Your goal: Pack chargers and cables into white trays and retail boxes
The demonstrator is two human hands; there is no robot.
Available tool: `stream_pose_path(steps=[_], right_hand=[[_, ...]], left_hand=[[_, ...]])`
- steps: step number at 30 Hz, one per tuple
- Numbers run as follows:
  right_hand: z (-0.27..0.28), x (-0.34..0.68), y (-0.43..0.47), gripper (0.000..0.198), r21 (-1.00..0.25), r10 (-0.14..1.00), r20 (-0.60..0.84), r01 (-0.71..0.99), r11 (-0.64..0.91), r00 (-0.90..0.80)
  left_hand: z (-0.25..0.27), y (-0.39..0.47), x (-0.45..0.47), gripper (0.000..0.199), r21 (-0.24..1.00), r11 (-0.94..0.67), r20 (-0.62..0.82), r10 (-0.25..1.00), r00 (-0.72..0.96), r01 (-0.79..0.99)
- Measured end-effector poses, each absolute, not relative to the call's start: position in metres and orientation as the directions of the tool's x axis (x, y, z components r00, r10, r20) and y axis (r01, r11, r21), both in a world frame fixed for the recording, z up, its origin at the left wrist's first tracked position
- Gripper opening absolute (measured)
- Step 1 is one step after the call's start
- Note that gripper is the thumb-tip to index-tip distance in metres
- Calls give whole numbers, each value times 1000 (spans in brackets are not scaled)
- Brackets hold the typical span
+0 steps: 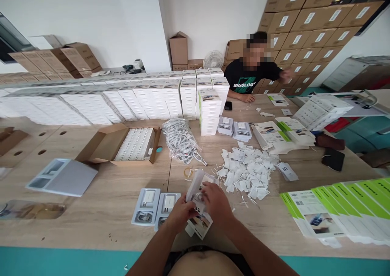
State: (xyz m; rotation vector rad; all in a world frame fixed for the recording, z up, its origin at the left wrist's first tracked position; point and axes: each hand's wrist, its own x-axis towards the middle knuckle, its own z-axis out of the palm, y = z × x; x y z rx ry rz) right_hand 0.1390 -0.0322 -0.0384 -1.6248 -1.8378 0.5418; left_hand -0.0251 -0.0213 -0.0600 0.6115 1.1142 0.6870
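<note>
My left hand [182, 214] grips the left edge of a white plastic tray [198, 182], its thumb near a coiled cable in it. My right hand [217, 201] lies over the tray's right side, fingers bent onto its contents and partly hiding them. Below the tray, close to my body, is a printed white box [201, 227] with an open flap; whether the tray is partly inside it I cannot tell. Left of my hands are two filled trays, one [145, 206] with a white charger and coiled cable, the other [166, 211] partly behind my left forearm.
Ahead lie bundled white cables [181, 140], a carton of white chargers [134, 144] and a heap of paper tags [246, 170]. Flat printed boxes [341, 211] fan out at right. Stacked white boxes [152, 97] line the back. A co-worker [251, 75] sits across the table.
</note>
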Motion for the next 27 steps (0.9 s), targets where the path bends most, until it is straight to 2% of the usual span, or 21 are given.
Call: stream_pose_path(steps=[2,3,5,7,12,18,27], right_hand=[[-51,154,-35,10,-867,995,48,499,-4,92],[-58,161,-37,13,-925,991,-21,374,-70,133],[-72,173,-40,21,-967,982,-119,207,-148,146],[-84,179,-44,24,-970,980,-156,168,-176,126],[-94,172,-49,16,-948,985,-140,276,-162,96],[-88,147,-36,10,-883,1000,-31,469,-28,2],[-78,127,-30,18,-779,974,121,590,214,-192]], left_hand=[[-76,-23,-26,34,712,685,-639,722,265,-153],[-84,-23,-26,34,697,704,-663,704,253,-134],[-99,-25,-26,33,672,734,-705,674,220,-95],[-110,-26,-25,32,656,752,-735,655,177,-60],[-118,-25,-22,39,660,751,-741,658,131,-39],[-105,-26,-23,50,676,722,-679,688,256,-149],[-84,-29,-30,41,681,653,-539,754,375,-333]])
